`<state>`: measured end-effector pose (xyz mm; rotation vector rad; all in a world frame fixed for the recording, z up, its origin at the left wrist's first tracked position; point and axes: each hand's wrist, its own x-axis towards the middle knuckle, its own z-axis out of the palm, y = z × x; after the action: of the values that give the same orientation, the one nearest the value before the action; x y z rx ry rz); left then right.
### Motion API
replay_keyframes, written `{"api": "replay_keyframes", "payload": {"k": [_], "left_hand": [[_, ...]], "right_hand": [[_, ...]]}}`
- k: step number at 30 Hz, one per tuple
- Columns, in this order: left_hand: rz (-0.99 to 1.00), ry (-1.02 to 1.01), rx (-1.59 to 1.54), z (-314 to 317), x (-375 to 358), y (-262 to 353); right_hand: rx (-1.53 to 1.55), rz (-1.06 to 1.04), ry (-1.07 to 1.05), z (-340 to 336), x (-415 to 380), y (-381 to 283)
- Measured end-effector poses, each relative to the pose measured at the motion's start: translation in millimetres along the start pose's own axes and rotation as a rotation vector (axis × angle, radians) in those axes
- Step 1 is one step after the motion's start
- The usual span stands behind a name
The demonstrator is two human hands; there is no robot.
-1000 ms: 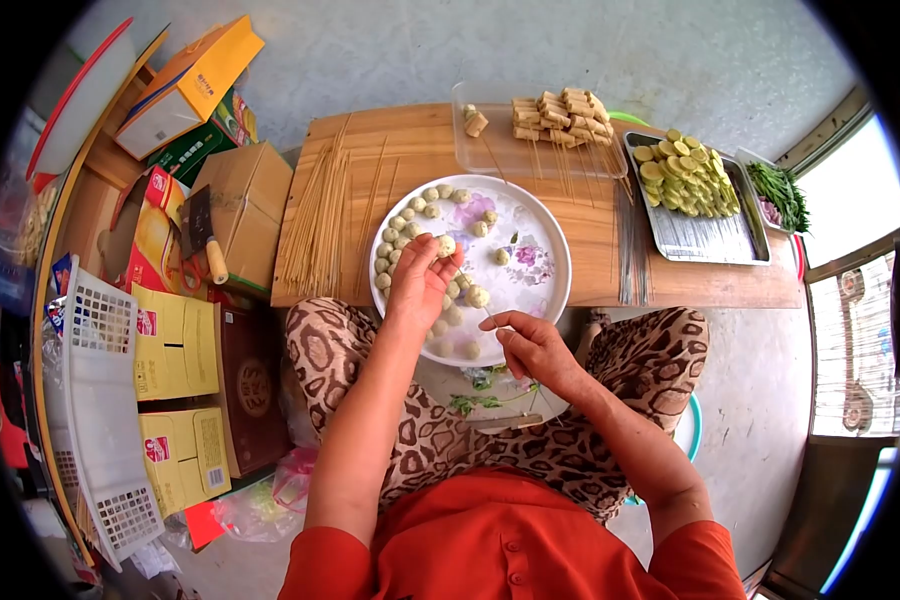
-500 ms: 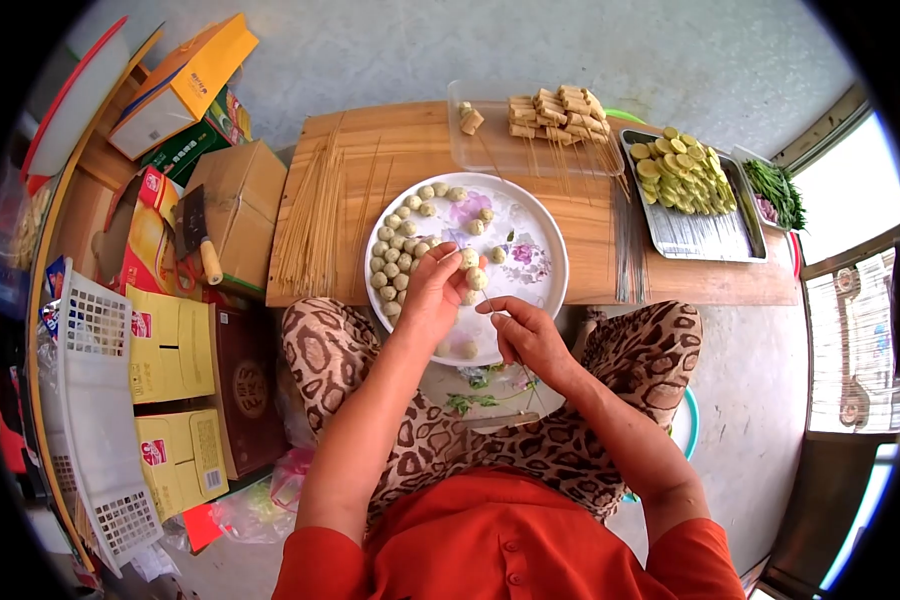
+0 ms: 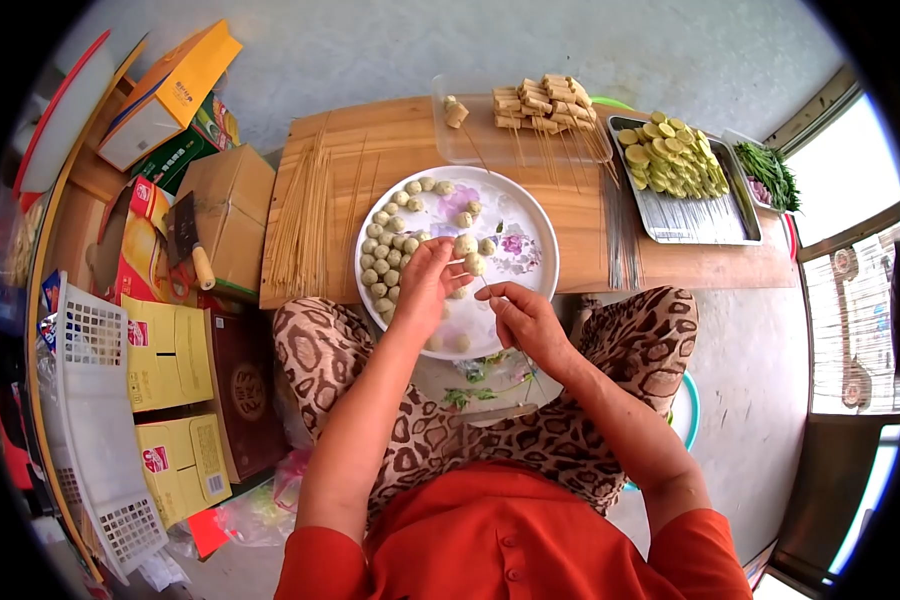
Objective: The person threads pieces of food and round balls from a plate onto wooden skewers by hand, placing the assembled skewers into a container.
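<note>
Over the round white floral tray [image 3: 536, 275], my left hand [image 3: 426, 283] is closed with its fingertips at a pale, speckled ball [image 3: 466, 244]. My right hand [image 3: 526, 320] pinches a thin skewer whose upper end meets a second ball [image 3: 475, 265], just below the first. How far the skewer goes through the balls cannot be made out. Several more speckled balls [image 3: 381, 266] crowd the tray's left side, and a few lie near its middle and bottom. The left fingers hide part of the tray.
Loose bamboo skewers [image 3: 303, 220] lie on the wooden table [image 3: 570, 240]. Behind the tray, a clear container [image 3: 475, 150] holds skewered tan rolls [image 3: 540, 103]. A metal tray [image 3: 705, 232] of green slices stands right, beside chopped greens [image 3: 767, 177]. A cleaver [image 3: 183, 230] rests by cardboard boxes at left.
The whole view has shifted slightly, so the table and tray appear a little further left and up. Both hands stay close together over the tray, with the balls and skewer still between them.
</note>
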<state>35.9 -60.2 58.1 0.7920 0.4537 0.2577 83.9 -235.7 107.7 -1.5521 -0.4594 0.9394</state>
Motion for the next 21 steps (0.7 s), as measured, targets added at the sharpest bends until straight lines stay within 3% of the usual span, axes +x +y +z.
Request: {"api": "replay_keyframes", "payload": {"k": [1,4,5,7,14,15,17,20,21], "left_hand": [[-0.002,-0.001,0.002,-3,2,-5],[0.107,0.019,0.956,-5,4,-17],[0.108,0.019,0.957,-6,0,-21],[0.484,-0.084,1.758,-5,-13,-30],[0.658,-0.16,2.045,-14,-5,-49],[0.661,-0.156,2.045,-14,-4,-47],[0.5,-0.051,1.677,-13,1,-45],[0.09,0.049,0.652,-17,24,-28],[0.068,0.101,0.38,-17,23,-18]], "right_hand": [[0.017,0.006,0.035,-1,0,-3],[0.06,-0.015,0.073,-8,0,-8],[0.082,-0.014,0.091,-9,-1,-9],[0.069,-0.022,0.092,-11,-3,-10],[0.041,-0.014,0.076,-9,-7,-8],[0.017,-0.012,0.083,-10,-8,-9],[0.01,-0.017,0.064,-12,-8,-7],[-0.018,-0.009,0.017,-15,-13,-6],[-0.04,0.001,-0.015,-15,-14,-7]]}}
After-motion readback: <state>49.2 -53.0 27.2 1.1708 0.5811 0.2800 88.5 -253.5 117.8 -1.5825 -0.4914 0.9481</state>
